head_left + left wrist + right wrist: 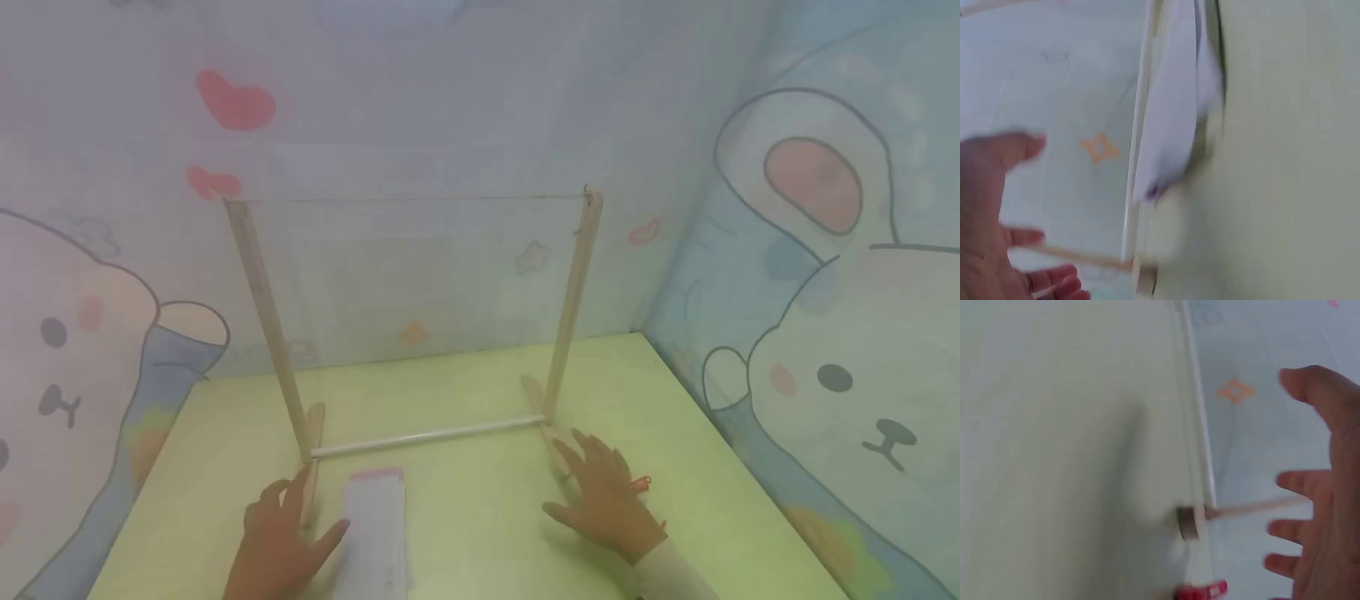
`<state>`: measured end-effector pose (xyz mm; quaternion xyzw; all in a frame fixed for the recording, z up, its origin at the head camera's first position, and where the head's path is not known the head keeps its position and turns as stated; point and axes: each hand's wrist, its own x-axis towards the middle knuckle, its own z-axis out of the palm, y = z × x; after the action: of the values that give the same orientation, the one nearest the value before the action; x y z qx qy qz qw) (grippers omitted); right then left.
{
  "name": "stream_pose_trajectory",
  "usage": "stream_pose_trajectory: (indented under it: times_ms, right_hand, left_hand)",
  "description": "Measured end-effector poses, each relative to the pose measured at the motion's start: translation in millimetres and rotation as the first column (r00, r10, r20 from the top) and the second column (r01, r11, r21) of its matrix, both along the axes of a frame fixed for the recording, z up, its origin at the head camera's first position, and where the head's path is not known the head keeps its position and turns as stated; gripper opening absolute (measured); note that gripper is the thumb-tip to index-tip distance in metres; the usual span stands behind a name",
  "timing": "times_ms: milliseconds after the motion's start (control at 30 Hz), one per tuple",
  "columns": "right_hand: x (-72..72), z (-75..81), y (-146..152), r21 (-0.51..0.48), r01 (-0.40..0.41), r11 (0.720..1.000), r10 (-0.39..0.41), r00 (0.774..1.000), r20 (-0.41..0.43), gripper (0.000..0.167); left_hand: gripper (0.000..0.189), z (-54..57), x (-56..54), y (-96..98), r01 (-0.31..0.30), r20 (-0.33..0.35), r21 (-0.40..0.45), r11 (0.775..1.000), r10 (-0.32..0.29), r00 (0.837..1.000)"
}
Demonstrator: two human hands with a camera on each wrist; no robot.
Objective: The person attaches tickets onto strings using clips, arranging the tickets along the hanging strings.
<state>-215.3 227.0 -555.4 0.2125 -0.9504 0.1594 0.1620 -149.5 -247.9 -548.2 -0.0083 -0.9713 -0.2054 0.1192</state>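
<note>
A wooden frame stands on the table, with a left post, a right post, a white rod low between them and a thin string across the top. My left hand is by the left wooden foot, fingers spread and holding nothing; whether it touches the foot I cannot tell. Close to its thumb lies a stack of white paper sheets with a pink end. My right hand, fingers apart and holding nothing, is near the right wooden foot.
Red clips lie on the table just right of my right hand. The yellow-green table meets a cloth backdrop printed with cartoon animals behind and at both sides.
</note>
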Motion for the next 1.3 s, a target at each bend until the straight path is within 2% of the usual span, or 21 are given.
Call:
stream_pose_trajectory:
  times_ms: [67,167,233,367,433,533,667,733,867,967,1133,1200,1300]
  right_hand:
    - [-1.1,-0.2,15,-0.043,-0.004,0.999,0.006,0.998,0.064,0.079]
    - [-1.4,-2.0,40,-0.105,0.057,0.993,-0.042,0.989,0.142,0.057]
    - [0.0,-5.5,55,-0.145,0.137,0.980,-0.107,0.974,0.199,0.047]
    - [7.8,-17.2,79,-0.165,0.256,0.953,-0.201,0.936,0.291,0.041]
    - [11.7,-21.3,87,-0.194,0.270,0.943,-0.202,0.930,0.308,0.043]
    - [13.7,-23.7,91,-0.232,0.268,0.935,-0.196,0.937,0.291,0.042]
    - [9.4,-26.3,92,-0.241,0.294,0.925,-0.216,0.928,0.303,0.043]
    - [5.6,-25.3,91,-0.247,0.302,0.921,-0.217,0.923,0.318,0.045]
    - [4.5,-17.3,89,-0.326,0.300,0.897,-0.180,0.919,0.350,0.050]
    - [9.8,-15.5,87,-0.373,0.279,0.885,-0.158,0.933,0.323,0.046]
    - [8.7,-22.2,81,-0.386,0.214,0.897,-0.126,0.962,0.242,0.031]
    - [7.8,-23.0,78,-0.412,0.237,0.880,-0.117,0.948,0.295,0.032]
    - [8.1,-20.1,75,-0.470,0.308,0.827,-0.093,0.900,0.426,0.039]
  left_hand:
    - [0.094,-4.8,-1.3,15.2,-0.064,0.111,0.101,0.993,0.053,0.992]
    - [0.088,-14.6,-6.2,36.2,-0.132,0.234,0.155,0.979,0.094,0.968]
    - [0.088,-21.5,-10.0,45.9,-0.152,0.274,0.155,0.976,0.105,0.956]
    - [0.086,-31.0,-14.6,56.0,-0.189,0.322,0.158,0.969,0.131,0.938]
    - [0.081,-32.8,-15.3,56.6,-0.193,0.326,0.161,0.968,0.133,0.936]
    - [0.071,-32.8,-14.3,52.6,-0.187,0.319,0.164,0.969,0.127,0.939]
    - [0.061,-29.4,-12.1,43.7,-0.184,0.318,0.162,0.970,0.125,0.940]
    - [0.053,-28.2,-11.7,38.4,-0.199,0.305,0.175,0.964,0.139,0.942]
    - [0.032,-28.5,-10.9,30.7,-0.258,0.250,0.201,0.945,0.205,0.946]
    - [0.025,-31.6,-9.5,28.1,-0.289,0.223,0.233,0.929,0.238,0.945]
    - [0.028,-32.7,-3.5,24.1,-0.324,0.193,0.298,0.898,0.275,0.942]
    - [0.028,-31.1,-2.5,22.3,-0.327,0.172,0.317,0.890,0.286,0.943]
    - [0.028,-29.1,0.0,19.9,-0.329,0.157,0.333,0.884,0.293,0.943]
